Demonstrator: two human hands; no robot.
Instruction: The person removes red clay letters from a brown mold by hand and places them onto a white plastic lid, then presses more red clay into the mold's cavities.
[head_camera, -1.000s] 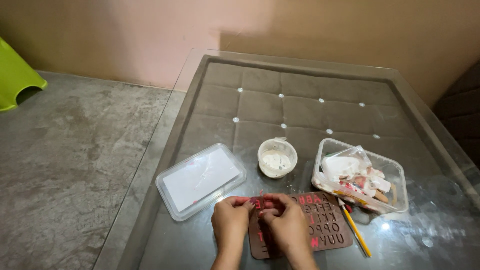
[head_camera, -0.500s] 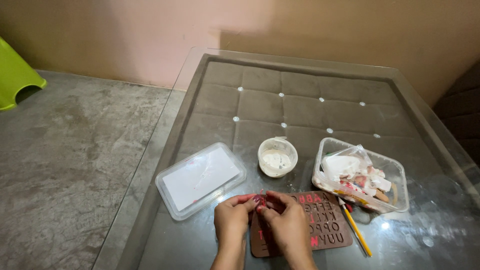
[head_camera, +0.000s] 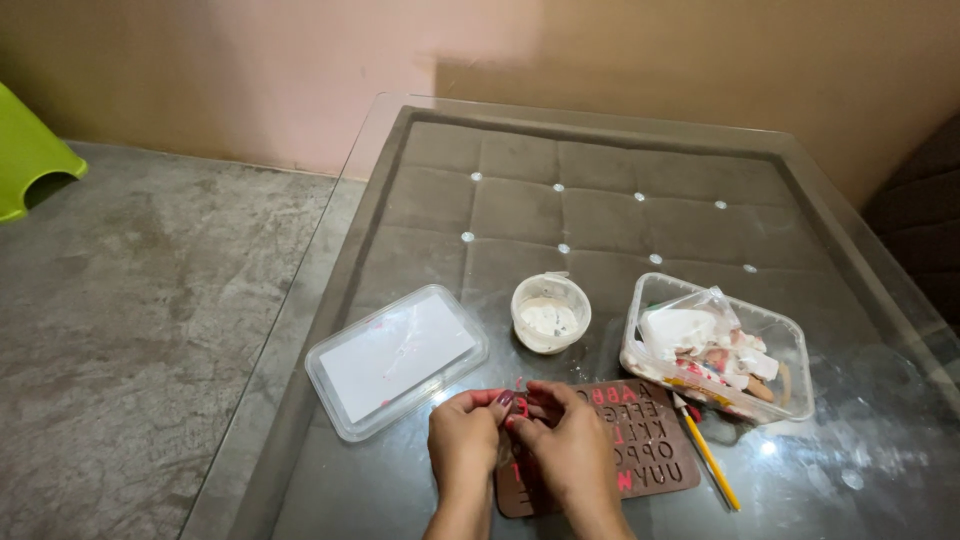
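1. Brown letter mould (head_camera: 640, 450) lies flat on the glass table (head_camera: 420, 180), at its near edge; every other place below is given relative to this mould.
2. Left hand (head_camera: 465, 445) and right hand (head_camera: 570, 450) meet over the mould's left end, fingertips pinched together on a small red piece (head_camera: 515, 412). Too small to tell exactly what it is, or which hand carries the load.
3. Progress, as a judgement: some cavities at the left end look filled with red, most of the rest look bare brown. Early to mid stage; the bulk of the mould is still undone.
4. Round white cup (head_camera: 550, 312) with pale contents stands just behind the mould, apart from it.
5. Clear plastic lid (head_camera: 397, 358) lies behind and left of the mould, flat, near the left hand but not touching.
6. Clear tub (head_camera: 716, 346) with a bag and mixed scraps sits behind and right of the mould, its corner close to the mould's far right corner.
7. Yellow pencil (head_camera: 708, 452) lies along the mould's right edge, just beside it.
8. Obstructions: none over the mould apart from the hands themselves, which hide its left end.
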